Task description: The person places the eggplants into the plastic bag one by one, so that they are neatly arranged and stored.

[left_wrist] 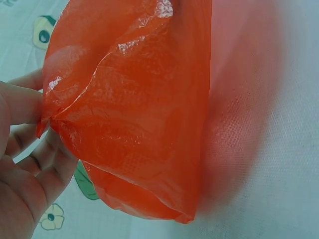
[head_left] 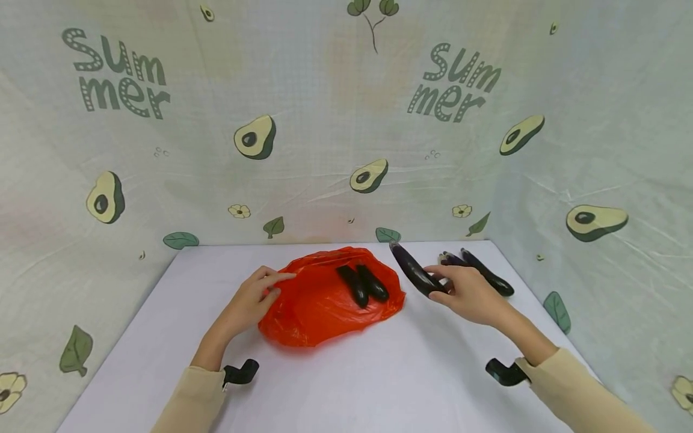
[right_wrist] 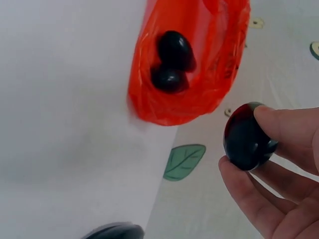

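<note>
Two cream sleeves: at the lower left and lower right, over the white bench.
Left hand: left of the middle; its thumb and fingers come close together and pinch the edge of the red bag.
Right hand: right of the middle; its thumb and fingers are as wide apart as the dark eggplant they hold up.
Bag: in the middle, mouth open.
Bagged eggplants: two, side by side, at the bag's right.
Other eggplants: on the bench at right, partly behind the right hand.
Avocado cloth: at the back.
</note>
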Motion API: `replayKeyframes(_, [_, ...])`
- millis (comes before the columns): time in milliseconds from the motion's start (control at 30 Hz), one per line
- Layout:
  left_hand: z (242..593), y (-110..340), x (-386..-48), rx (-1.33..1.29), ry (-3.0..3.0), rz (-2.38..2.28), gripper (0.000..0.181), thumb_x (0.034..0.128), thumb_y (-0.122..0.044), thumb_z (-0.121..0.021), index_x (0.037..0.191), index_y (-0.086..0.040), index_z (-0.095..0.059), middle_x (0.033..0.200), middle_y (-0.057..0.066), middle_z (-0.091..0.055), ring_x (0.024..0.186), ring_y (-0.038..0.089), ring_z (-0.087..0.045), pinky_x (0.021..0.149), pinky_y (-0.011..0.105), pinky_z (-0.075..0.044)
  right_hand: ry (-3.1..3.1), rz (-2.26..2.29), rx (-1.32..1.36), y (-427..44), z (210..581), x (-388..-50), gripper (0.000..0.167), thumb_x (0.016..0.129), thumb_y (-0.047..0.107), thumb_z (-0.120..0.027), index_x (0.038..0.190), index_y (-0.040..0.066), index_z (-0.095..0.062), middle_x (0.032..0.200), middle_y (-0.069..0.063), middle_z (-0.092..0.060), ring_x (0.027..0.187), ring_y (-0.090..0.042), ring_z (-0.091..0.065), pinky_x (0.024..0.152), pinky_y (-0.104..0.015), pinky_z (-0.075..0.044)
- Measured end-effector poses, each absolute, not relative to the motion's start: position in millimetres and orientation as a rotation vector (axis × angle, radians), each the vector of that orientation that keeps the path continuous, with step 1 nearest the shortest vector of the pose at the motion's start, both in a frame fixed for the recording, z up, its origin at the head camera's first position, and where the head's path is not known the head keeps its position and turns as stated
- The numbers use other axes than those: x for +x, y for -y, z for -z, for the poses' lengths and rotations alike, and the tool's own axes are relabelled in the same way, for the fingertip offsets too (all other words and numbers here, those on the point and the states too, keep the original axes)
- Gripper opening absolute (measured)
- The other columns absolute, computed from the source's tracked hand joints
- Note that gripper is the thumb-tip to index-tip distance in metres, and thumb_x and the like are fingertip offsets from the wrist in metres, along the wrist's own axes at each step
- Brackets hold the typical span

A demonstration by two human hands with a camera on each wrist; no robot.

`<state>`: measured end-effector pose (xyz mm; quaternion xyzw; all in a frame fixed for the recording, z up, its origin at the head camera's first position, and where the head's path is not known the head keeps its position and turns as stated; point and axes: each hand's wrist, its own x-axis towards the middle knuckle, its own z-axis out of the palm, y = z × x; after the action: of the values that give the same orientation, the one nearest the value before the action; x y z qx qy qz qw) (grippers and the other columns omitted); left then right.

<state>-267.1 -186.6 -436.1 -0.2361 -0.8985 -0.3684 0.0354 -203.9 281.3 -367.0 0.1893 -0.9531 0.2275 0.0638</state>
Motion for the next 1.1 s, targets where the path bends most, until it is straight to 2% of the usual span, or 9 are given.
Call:
replayKeyframes(100, [436.4, 186.7, -266.5, -0.726, 2.758, 1.141, 0.045, 0.1048, -0.002, -0.062, 0.143, -0.025, -0.068, 0.122, 0.001, -0.058, 0.107, 0.022, -0.057, 0.086, 0.030, -0.059, 2.888, -0.714, 0.622, -272.5, 364.4, -200.1, 0.050, 0.091, 0.011, -0.085, 0.138, 0.005, -0.069, 0.106, -0.002, -0.075, 0.082, -0.011, -0.069, 0.067, -0.025, -0.057])
replayKeyframes(433, [435.8, 185.3, -265.1, -0.718, 2.754, 1.147, 0.045, 0.1045, -0.003, -0.063, 0.144, -0.025, -0.067, 0.123, 0.001, -0.058, 0.108, 0.022, -0.058, 0.086, 0.030, -0.059, 2.926, -0.762, 0.725, -248.4, 374.7, -200.3, 0.049, 0.092, 0.010, -0.083, 0.139, 0.006, -0.069, 0.116, -0.006, -0.076, 0.083, -0.010, -0.069, 0.068, -0.023, -0.057])
replayKeyframes(733, [433.7, 183.7, -265.1, -0.709, 2.763, 1.159, 0.045, 0.1047, -0.003, -0.063, 0.144, -0.025, -0.067, 0.122, 0.001, -0.058, 0.109, 0.022, -0.058, 0.086, 0.030, -0.059, 2.959, -0.798, 0.798, -222.8, 383.9, -204.8, 0.047, 0.093, 0.012, -0.082, 0.138, 0.010, -0.070, 0.115, -0.001, -0.075, 0.084, -0.014, -0.064, 0.073, -0.025, -0.056])
replayKeyframes(1100, [433.1, 185.4, -266.2, -0.721, 2.759, 1.154, 0.045, 0.1046, -0.003, -0.063, 0.143, -0.025, -0.067, 0.124, 0.001, -0.058, 0.110, 0.022, -0.058, 0.087, 0.030, -0.060, 2.969, -0.781, 0.741, -189.5, 403.5, -223.0, 0.046, 0.092, 0.013, -0.083, 0.136, 0.005, -0.071, 0.121, -0.007, -0.075, 0.099, -0.019, -0.064, 0.088, -0.039, -0.060])
